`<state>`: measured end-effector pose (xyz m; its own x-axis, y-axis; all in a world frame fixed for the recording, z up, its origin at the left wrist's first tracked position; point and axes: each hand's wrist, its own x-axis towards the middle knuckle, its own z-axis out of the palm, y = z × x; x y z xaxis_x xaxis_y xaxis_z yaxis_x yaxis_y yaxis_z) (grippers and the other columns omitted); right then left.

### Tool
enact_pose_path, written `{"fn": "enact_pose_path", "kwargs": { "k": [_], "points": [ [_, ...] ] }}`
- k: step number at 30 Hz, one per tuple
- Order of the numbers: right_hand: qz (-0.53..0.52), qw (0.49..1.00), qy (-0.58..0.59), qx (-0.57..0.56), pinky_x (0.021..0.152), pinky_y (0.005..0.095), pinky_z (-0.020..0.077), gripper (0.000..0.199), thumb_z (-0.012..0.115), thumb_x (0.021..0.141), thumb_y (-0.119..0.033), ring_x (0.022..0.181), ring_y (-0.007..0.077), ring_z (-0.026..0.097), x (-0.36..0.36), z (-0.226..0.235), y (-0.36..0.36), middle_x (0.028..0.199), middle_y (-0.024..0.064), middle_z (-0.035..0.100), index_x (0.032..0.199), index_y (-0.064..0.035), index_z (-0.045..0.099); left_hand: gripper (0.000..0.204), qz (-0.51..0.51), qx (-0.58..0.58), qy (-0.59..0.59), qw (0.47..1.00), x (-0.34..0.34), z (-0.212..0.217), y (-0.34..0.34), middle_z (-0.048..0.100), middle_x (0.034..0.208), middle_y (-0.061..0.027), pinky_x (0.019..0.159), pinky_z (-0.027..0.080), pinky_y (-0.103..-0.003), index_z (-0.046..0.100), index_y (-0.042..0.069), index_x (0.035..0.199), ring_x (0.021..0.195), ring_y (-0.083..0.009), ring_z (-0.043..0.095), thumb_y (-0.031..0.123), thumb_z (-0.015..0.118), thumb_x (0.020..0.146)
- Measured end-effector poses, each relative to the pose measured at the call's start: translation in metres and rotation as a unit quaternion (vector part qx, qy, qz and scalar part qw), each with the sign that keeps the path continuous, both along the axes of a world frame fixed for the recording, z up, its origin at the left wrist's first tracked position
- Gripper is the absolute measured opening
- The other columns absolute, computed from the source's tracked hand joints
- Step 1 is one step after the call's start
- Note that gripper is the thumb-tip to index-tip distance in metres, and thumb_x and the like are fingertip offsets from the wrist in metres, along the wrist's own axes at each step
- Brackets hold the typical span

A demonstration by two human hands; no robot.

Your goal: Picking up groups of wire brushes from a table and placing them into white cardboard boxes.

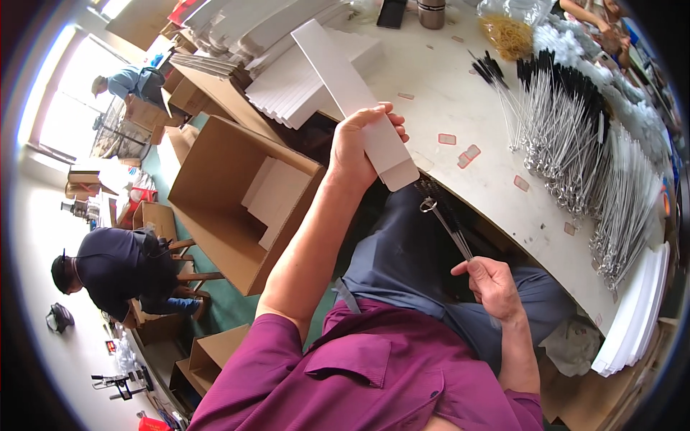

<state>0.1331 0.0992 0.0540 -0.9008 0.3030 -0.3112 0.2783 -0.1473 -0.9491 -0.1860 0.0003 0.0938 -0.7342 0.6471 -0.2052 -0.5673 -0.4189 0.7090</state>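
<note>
My left hand (359, 144) is closed round a long, narrow white box (332, 72), which slants from the upper left down toward my lap. At the box's lower end a white flap (399, 172) sticks out. In my right hand (494, 286), thumb and fingers pinch the thin metal stems of a few wire brushes (451, 228). Their dark bristles and a wire ring point up toward the box's lower end, apart from my left hand. How many brushes I hold is hard to tell. Both hands are above my lap, at the table's near edge.
On the white table (460, 93) lie a big pile of wire brushes (560, 144), small red-edged labels (447, 138), rubber bands (509, 37), a phone (392, 13) and a metal cup (431, 13). Flat white boxes (302, 86) are stacked left; an open carton (215, 194) stands beside me. Other people work nearby.
</note>
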Motion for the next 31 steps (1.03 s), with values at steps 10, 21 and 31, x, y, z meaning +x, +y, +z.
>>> {"fn": "enact_pose_path", "kwargs": {
  "k": [10, 21, 31],
  "points": [
    [0.008, 0.998, -0.049, 0.04, 0.057, 0.0246, 0.0369, 0.041, 0.055, 0.109, -0.033, 0.062, 0.0058, 0.042, -0.001, 0.003, 0.007, 0.064, -0.0047, 0.048, 0.097, 0.0013, 0.075, 0.029, -0.02, -0.019, 0.049, 0.998, 0.037, -0.004, 0.011, 0.068, 0.094, -0.0231, 0.079, 0.057, -0.043, 0.059, -0.003, 0.113, 0.08, -0.029, 0.067, 0.017, 0.065, 0.093],
    [-0.022, 0.993, -0.081, 0.078, 0.055, 0.0265, 0.0378, 0.043, 0.057, 0.108, -0.037, 0.059, 0.0061, 0.045, 0.005, -0.004, 0.018, 0.062, -0.0023, 0.053, 0.093, -0.0017, 0.076, 0.026, -0.022, -0.032, 0.016, 0.999, 0.057, -0.006, 0.024, 0.066, 0.092, -0.0192, 0.078, 0.055, -0.043, 0.061, -0.003, 0.11, 0.08, -0.0279, 0.064, 0.019, 0.06, 0.097],
    [-0.012, 0.994, -0.102, 0.03, 0.053, 0.0277, 0.0363, 0.041, 0.058, 0.107, -0.036, 0.057, 0.0062, 0.042, -0.004, 0.0, 0.03, 0.059, -0.0018, 0.05, 0.093, -0.0021, 0.077, 0.031, -0.072, -0.022, -0.006, 0.997, 0.093, -0.037, 0.036, 0.065, 0.095, -0.0211, 0.08, 0.055, -0.046, 0.059, -0.002, 0.111, 0.081, -0.0305, 0.064, 0.025, 0.062, 0.095]
  ]
}}
